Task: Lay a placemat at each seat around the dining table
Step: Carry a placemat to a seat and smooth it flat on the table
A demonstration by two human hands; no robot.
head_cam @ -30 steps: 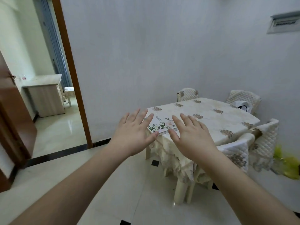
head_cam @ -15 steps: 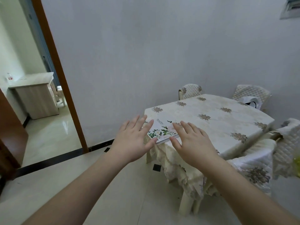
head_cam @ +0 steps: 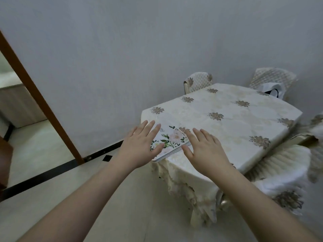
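Nothing gripped: left hand (head_cam: 139, 147) and right hand (head_cam: 204, 147) both flat, fingers straight and spread, reaching over the placemats (head_cam: 170, 142). Can't tell whether either touches them. Placemats are a floral stack on the near-left corner of the table (head_cam: 227, 116), near edge overhanging slightly, long axis running near-left to far-right. Hands cover both ends; stack count unreadable. Tablecloth (head_cam: 185, 177) hangs below. Covered chairs: far (head_cam: 198, 81), far right (head_cam: 272, 75), near right (head_cam: 283, 172), last one blurred. Open floor left of the table, toward the door frame (head_cam: 40, 100).
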